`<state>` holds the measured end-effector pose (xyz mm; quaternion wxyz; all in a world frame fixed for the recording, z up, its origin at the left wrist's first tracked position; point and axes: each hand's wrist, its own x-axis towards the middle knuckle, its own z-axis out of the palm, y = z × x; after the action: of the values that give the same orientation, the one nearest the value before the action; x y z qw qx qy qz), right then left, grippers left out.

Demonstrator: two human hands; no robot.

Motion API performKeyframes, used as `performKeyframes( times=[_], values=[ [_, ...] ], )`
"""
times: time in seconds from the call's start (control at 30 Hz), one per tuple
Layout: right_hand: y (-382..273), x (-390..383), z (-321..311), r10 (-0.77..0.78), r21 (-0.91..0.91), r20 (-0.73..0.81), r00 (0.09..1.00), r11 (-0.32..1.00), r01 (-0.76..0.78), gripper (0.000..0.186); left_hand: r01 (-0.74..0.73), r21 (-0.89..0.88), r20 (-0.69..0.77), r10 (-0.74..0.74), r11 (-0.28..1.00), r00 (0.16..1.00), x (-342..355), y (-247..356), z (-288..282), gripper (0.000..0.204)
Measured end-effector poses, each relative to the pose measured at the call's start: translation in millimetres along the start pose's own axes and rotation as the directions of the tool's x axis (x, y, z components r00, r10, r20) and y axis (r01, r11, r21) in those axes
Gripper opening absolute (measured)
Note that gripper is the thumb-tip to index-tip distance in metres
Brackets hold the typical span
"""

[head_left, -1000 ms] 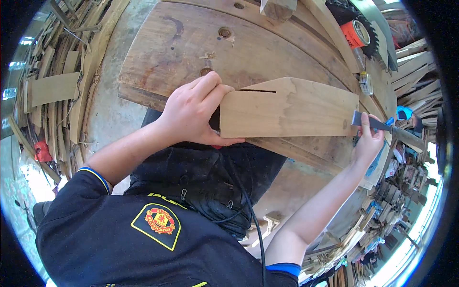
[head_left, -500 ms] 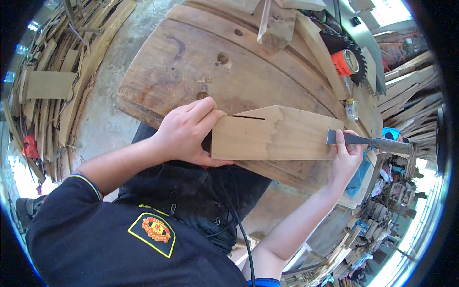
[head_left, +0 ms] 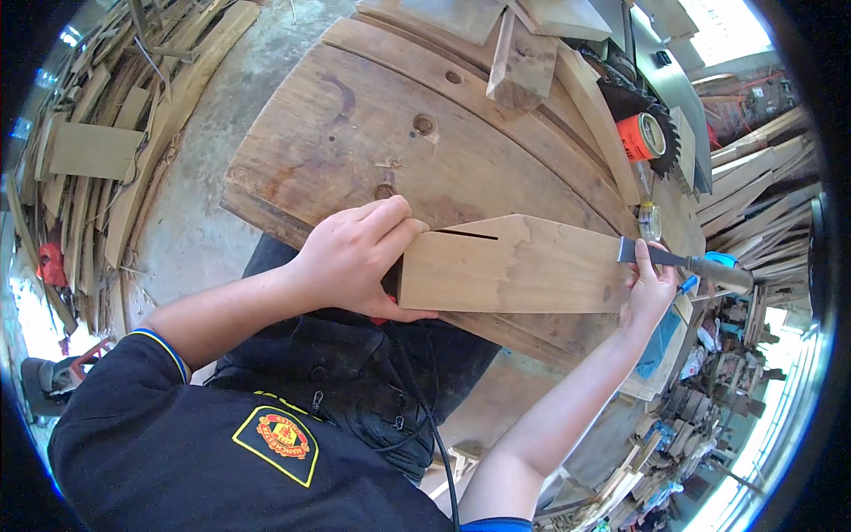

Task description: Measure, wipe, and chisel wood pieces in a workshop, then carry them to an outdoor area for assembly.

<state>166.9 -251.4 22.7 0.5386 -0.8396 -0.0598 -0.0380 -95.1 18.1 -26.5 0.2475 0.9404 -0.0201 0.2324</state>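
A flat pale wooden board (head_left: pixel 532 275) with one angled edge and a narrow dark slot near its left end lies across the near side of the workbench (head_left: pixel 346 168). My left hand (head_left: pixel 355 257) is closed around the board's left end, fingers along the far edge and thumb at the near edge. At the other end my right hand (head_left: pixel 651 288) pinches a chisel (head_left: pixel 678 258), its wide steel blade by the board's right end and its handle pointing right. The fingers of that hand also touch the board end; some are hidden.
Farther back on the bench are a wooden block (head_left: pixel 523 66), an orange tin (head_left: pixel 640 136), a toothed circular saw blade (head_left: pixel 671 146) and a small clear jar (head_left: pixel 650 219). Wood is stacked at left (head_left: pixel 93 146) and right (head_left: pixel 758 168). A black cable (head_left: pixel 439 443) hangs before me.
The whole view has shifted a little, with the board and bench now lower in the picture. The chisel's handle tilts slightly more toward me. Both hands keep their hold.
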Motion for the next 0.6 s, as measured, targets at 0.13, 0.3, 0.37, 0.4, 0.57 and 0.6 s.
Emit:
performKeyframes(
  times=[0.13,0.3,0.37,0.4,0.57,0.6],
  values=[
    [-1,-21,12,0.107,0.087,0.010,0.994,0.990,-0.108,0.026,-0.003,-0.014,-0.029,0.003,1.000,1.000,-2,-1,-1,0.075],
    [-9,-29,19,-0.020,0.037,-0.002,1.000,0.999,0.020,0.025,-0.016,-0.009,-0.048,0.016,1.000,0.999,0,-3,4,0.080],
    [-10,-30,23,-0.020,0.095,-0.118,0.993,0.995,0.032,0.023,-0.016,-0.013,-0.044,0.016,1.000,0.999,-1,-3,5,0.080],
    [-10,-31,25,0.031,0.105,-0.035,0.999,0.994,-0.027,0.023,-0.015,-0.029,-0.044,0.014,0.999,0.999,-1,-3,5,0.080],
    [-10,-44,33,-0.009,0.160,0.140,0.990,0.987,-0.014,0.024,-0.028,-0.038,-0.056,0.026,0.999,0.998,-2,-4,5,0.081],
    [-12,-44,34,0.015,0.135,0.208,0.978,0.990,-0.044,0.023,-0.021,-0.022,-0.045,0.020,1.000,0.999,-2,-4,5,0.080]
  ],
)
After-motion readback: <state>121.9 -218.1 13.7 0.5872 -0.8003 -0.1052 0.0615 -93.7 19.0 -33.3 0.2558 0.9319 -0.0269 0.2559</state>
